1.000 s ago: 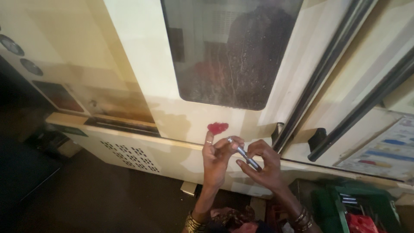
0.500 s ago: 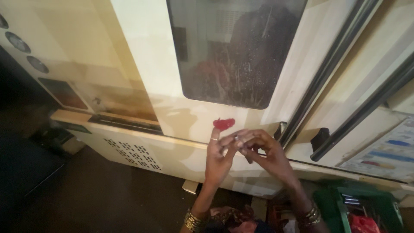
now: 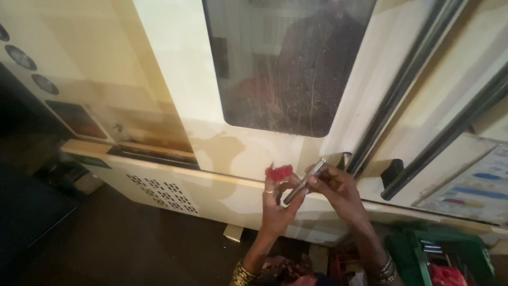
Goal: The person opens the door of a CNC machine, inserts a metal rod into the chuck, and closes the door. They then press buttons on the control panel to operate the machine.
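Hands meet low in front of a cream machine door (image 3: 180, 69), just under its dark, speckled window (image 3: 286, 58). I see my left hand (image 3: 278, 204) raised with its fingers curled, pinching a small crumpled red scrap (image 3: 279, 171) at the fingertips; the scrap looks soft and ragged, like cloth or paper, though I cannot tell which. A ring shows on one left finger. My right hand (image 3: 338, 188) closes around a slim metal rod (image 3: 304, 181), shiny and cylindrical, held slanted with its upper end toward the door's black handle (image 3: 345, 159) and its lower end touching the left palm. Both wrists carry stacked bangles.

The door's painted surface is smooth but stained with brownish patches near its lower edge. Two dark rails (image 3: 423, 79) run diagonally up the right side. Below the door sits a pale panel with a perforated vent (image 3: 166, 195). Round dials (image 3: 21, 57) sit at the left edge, and a green crate (image 3: 407, 254) at the bottom right corner.
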